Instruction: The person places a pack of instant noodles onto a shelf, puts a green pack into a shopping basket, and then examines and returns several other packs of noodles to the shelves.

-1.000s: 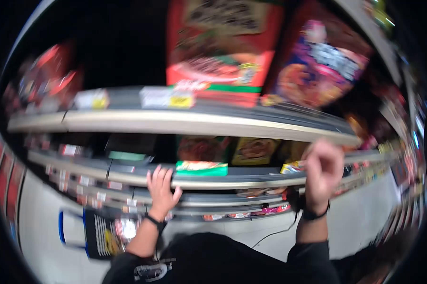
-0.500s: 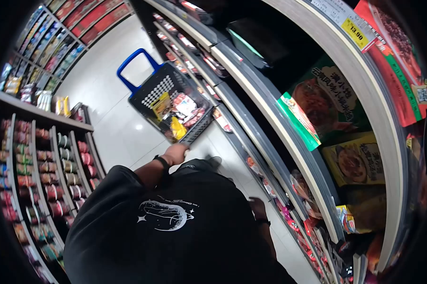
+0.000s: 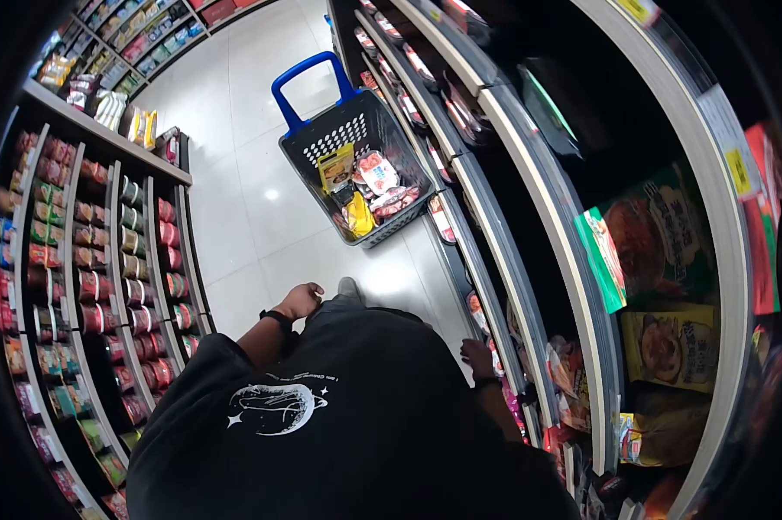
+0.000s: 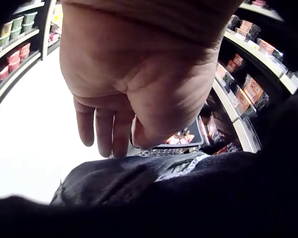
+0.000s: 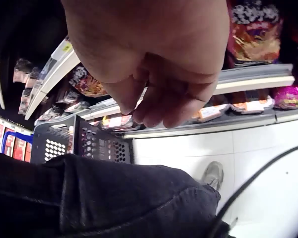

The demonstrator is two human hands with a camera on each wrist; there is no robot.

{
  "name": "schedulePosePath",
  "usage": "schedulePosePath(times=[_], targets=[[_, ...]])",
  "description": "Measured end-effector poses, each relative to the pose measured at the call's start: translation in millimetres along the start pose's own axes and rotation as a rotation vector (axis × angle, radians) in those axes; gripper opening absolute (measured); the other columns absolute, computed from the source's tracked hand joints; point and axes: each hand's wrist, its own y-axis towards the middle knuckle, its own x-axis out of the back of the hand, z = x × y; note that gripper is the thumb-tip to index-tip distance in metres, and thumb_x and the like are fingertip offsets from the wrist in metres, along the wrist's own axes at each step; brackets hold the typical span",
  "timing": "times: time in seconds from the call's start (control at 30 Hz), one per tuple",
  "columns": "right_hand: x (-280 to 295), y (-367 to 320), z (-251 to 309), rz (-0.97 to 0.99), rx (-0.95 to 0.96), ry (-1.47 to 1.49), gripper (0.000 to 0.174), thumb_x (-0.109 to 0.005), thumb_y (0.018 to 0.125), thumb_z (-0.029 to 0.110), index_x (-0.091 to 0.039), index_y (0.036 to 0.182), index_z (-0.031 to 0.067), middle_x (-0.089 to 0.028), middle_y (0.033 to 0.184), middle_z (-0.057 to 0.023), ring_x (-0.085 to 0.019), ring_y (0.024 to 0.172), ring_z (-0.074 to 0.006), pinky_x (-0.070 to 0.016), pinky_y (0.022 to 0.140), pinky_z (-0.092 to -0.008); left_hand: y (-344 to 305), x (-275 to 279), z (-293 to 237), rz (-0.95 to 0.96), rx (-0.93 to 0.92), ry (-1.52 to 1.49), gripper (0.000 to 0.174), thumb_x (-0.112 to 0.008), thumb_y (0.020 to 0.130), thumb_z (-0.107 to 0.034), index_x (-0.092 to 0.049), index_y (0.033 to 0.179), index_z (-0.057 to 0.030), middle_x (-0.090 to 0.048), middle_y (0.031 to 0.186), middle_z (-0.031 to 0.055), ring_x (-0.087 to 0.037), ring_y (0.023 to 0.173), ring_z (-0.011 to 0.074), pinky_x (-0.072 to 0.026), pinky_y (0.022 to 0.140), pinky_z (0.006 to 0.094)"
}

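My left hand (image 3: 301,301) hangs empty beside my body in the head view, below the black basket (image 3: 356,130) with its blue handle (image 3: 288,104). In the left wrist view the fingers of the left hand (image 4: 139,79) hang loosely down. My right hand (image 3: 477,357) is near the shelves on the right; the right wrist view shows that hand (image 5: 154,64) with loosely curled fingers and nothing held. A yellow pack (image 3: 359,214) and a white-labelled pack (image 3: 377,173) lie inside the basket.
Shelves of packed food (image 3: 599,260) run along the right, with a green pack (image 3: 664,227) and a yellow pack (image 3: 672,348). Shelves of tubs (image 3: 96,286) stand on the left. Pale floor tiles (image 3: 235,208) lie between. A dark cable (image 5: 258,173) crosses the right wrist view.
The head view has swung from the shelf front to the aisle and basket. Both hands have come down from the shelf. Lately the left hand has moved away from the basket's edge.
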Motion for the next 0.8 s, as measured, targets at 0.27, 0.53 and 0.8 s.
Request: schedulePosePath(times=[0.27, 0.53, 0.8], targets=[[-86, 34, 90, -0.06, 0.059, -0.19, 0.015, -0.063, 0.091, 0.015, -0.07, 0.094, 0.0017, -0.065, 0.072, -0.0022, -0.057, 0.057, -0.0098, -0.0448, 0.053, -0.0247, 22, 57, 50, -0.1, 0.017, -0.177, 0.023, -0.053, 0.083, -0.003, -0.065, 0.103, -0.0021, -0.067, 0.083, 0.0109, -0.063, 0.077, 0.0194, -0.0504, 0.074, 0.0316], [-205, 53, 172, -0.138, 0.136, -0.542, 0.016, -0.072, 0.079, 0.018, -0.071, 0.083, 0.0022, -0.067, 0.068, -0.0045, -0.062, 0.062, -0.0125, -0.0485, 0.06, -0.0289, 55, 107, 155, -0.197, 0.157, -0.304, 0.023, -0.055, 0.085, -0.005, -0.063, 0.106, -0.0013, -0.07, 0.089, 0.0119, -0.066, 0.083, 0.0203, -0.0507, 0.075, 0.0307], [-258, 149, 239, -0.068, 0.109, -0.808, 0.027, -0.066, 0.081, 0.027, -0.07, 0.087, 0.0013, -0.071, 0.082, -0.0177, -0.069, 0.086, -0.0328, -0.0519, 0.078, -0.0401, 26, 118, 152, -0.302, 0.339, -0.588, 0.025, -0.058, 0.087, -0.009, -0.062, 0.11, -0.0016, -0.067, 0.087, 0.007, -0.061, 0.078, 0.0143, -0.0485, 0.073, 0.0274]])
